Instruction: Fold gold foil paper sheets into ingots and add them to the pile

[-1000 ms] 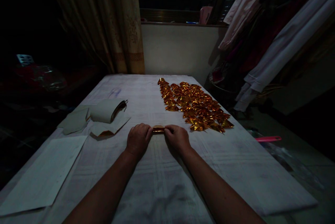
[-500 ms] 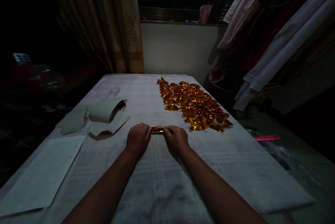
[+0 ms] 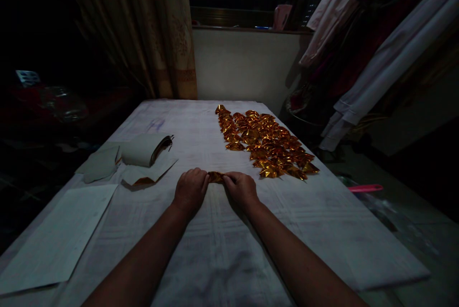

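Observation:
Between my two hands is a small folded piece of gold foil paper [image 3: 215, 177], held just over the cloth-covered table [image 3: 215, 230]. My left hand [image 3: 192, 188] is closed on its left end, thumb and fingers pinching. At the other end, my right hand [image 3: 241, 188] pinches it the same way. Beyond my right hand lies a spread of many folded gold foil pieces [image 3: 270, 144]. Left of my left hand are a curled stack of pale-backed sheets [image 3: 143, 150] and a loose sheet with a gold underside [image 3: 148, 173].
A large white sheet [image 3: 57, 237] lies at the table's near left, with more pale paper [image 3: 98, 163] behind it. A curtain [image 3: 168, 34] hangs at the back left. Clothes [image 3: 380, 58] hang along the right. A pink handle [image 3: 366, 188] shows beyond the right edge.
The foil piece between my hands looks more bent and peaked than the flat strip before. Both hands keep nearly the same place and grip.

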`<act>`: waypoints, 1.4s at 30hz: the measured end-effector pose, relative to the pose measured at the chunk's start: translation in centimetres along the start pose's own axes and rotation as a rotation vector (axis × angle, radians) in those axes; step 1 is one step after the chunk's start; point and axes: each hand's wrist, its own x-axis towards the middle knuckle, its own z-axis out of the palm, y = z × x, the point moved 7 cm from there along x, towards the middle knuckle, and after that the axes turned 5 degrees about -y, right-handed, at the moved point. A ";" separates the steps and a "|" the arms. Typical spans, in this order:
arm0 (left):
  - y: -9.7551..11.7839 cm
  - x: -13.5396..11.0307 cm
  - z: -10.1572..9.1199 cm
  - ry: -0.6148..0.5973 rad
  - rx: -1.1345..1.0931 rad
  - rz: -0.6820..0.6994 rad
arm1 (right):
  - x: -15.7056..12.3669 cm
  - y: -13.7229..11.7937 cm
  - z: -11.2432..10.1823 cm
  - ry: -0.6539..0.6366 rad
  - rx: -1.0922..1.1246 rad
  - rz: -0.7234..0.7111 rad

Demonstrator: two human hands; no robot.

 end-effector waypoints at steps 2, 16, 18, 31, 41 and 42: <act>-0.1 0.0 0.0 0.001 0.014 -0.015 | -0.1 -0.3 0.0 -0.008 0.003 -0.022; 0.8 -0.1 0.0 -0.040 0.037 0.035 | 0.0 -0.7 0.1 -0.059 0.038 -0.052; 0.7 0.0 0.0 -0.034 0.036 0.028 | 0.1 -0.6 0.0 -0.055 0.030 -0.037; -0.1 0.0 -0.6 0.005 -0.035 -0.011 | 0.3 -0.4 -1.7 0.079 -0.153 -0.060; -0.9 0.2 -0.6 0.011 -0.142 -0.048 | 4.6 1.4 -7.1 0.278 -0.447 0.006; -0.9 0.2 -0.6 0.010 -0.145 -0.049 | 5.2 1.8 -7.3 0.277 -0.473 0.023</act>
